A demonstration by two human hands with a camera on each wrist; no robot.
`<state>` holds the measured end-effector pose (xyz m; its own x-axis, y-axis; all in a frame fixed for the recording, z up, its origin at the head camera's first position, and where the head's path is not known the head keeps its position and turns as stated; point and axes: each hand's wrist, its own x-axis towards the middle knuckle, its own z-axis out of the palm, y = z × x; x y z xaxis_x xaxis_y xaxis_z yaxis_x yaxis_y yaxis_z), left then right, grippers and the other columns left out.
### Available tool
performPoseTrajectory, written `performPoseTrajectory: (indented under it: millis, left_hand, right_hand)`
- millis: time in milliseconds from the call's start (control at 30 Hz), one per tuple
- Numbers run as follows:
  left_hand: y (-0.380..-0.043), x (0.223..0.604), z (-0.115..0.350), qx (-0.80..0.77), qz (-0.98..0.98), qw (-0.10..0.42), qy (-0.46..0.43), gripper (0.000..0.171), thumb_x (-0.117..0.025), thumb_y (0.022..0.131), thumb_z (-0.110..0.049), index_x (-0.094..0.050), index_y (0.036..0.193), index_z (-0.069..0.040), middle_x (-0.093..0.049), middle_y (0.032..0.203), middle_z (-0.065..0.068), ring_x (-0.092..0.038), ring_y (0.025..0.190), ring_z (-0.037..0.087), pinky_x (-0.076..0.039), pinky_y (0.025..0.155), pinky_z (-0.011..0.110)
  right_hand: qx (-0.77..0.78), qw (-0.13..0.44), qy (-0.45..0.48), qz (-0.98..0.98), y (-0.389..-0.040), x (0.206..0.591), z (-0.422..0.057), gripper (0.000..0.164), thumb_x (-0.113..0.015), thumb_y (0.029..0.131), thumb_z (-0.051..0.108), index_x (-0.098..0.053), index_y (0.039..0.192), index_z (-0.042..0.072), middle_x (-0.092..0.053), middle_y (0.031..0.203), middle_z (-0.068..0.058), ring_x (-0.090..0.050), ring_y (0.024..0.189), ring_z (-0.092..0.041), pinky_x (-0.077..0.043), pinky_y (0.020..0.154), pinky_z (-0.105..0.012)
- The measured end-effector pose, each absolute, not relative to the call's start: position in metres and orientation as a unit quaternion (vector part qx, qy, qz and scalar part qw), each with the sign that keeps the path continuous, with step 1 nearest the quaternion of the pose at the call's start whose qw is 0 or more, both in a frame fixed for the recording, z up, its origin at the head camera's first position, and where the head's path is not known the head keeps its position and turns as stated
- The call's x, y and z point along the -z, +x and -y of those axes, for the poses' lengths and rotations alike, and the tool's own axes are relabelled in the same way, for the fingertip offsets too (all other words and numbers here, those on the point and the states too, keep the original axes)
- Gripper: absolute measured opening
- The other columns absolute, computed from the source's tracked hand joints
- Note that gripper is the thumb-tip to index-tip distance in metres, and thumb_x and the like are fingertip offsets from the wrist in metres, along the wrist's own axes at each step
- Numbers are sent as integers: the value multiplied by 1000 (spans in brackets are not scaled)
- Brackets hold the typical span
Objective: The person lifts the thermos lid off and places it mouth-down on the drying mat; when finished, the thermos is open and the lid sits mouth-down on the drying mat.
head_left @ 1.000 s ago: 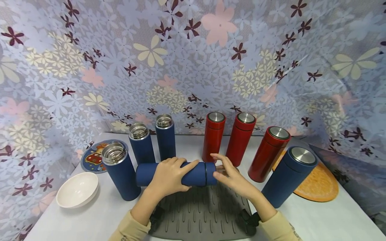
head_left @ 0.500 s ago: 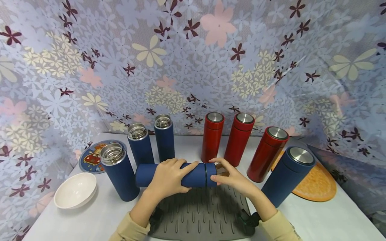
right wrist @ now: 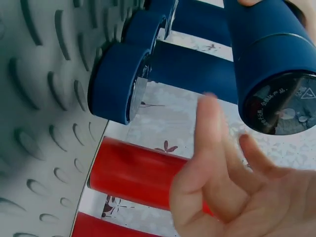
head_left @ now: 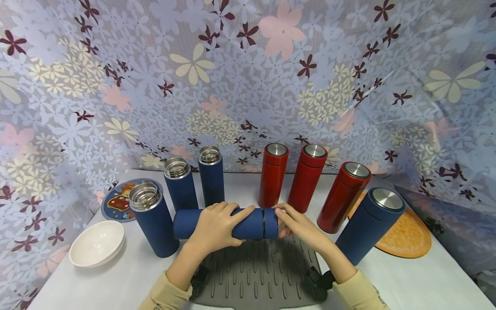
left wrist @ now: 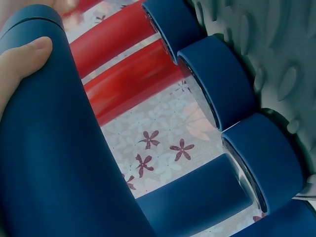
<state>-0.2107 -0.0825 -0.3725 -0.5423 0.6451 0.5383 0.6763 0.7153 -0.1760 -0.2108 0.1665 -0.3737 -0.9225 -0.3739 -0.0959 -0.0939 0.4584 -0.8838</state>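
My left hand (head_left: 217, 226) grips the body of a dark blue thermos flask (head_left: 249, 228), held sideways above a grey ridged mat (head_left: 252, 277). Its thumb (left wrist: 29, 59) lies along the flask near the seam of the screw lid (head_left: 271, 224), which points right. Close by that lid end is my right hand (head_left: 300, 228), fingers bent loosely. The right wrist view shows these fingers (right wrist: 210, 128) apart from the flask's dark, glossy end face (right wrist: 284, 103) with its printed label. Several blue lids (left wrist: 217, 81) rest on the mat, hidden behind the flask in the head view.
Three uncapped blue flasks (head_left: 155, 228) stand at left, beside a white bowl (head_left: 97, 243) and a round cartoon mat (head_left: 118, 202). Three red flasks (head_left: 273, 181) and a capped blue flask (head_left: 370, 228) stand at right, with an orange round mat (head_left: 407, 234) behind. A flowered cloth (head_left: 248, 86) hangs at the back.
The fingers of my right hand, spread around the lid half a second ago, have drawn together, the thumb moving up to the index finger. My left hand and the flask stay in place.
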Motion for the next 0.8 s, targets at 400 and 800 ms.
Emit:
performPoseTrajectory:
  millis: [400,800]
  left_hand:
    - [-210,371,83,21,881,290,-373,80,-81,56,-54,-56,127,-27,-66,97,4,-63,83,21,-54,75,36]
    - [-212,368,83,17,875,308,-374,79,-80,56,-55,-57,126,-27,-66,96,3,-64,81,21,-54,74,35]
  right_hand:
    - [529,139,-189,-816,-212,380,-170,58,-61,87,29,-36,137,12,-53,113,-15,-57,92,-25,-47,79,-42]
    - [519,104,-181,-829,-211,374,-168,57,-56,90,33,-32,140,21,-44,129,-17,-53,106,-33,-47,81,-42]
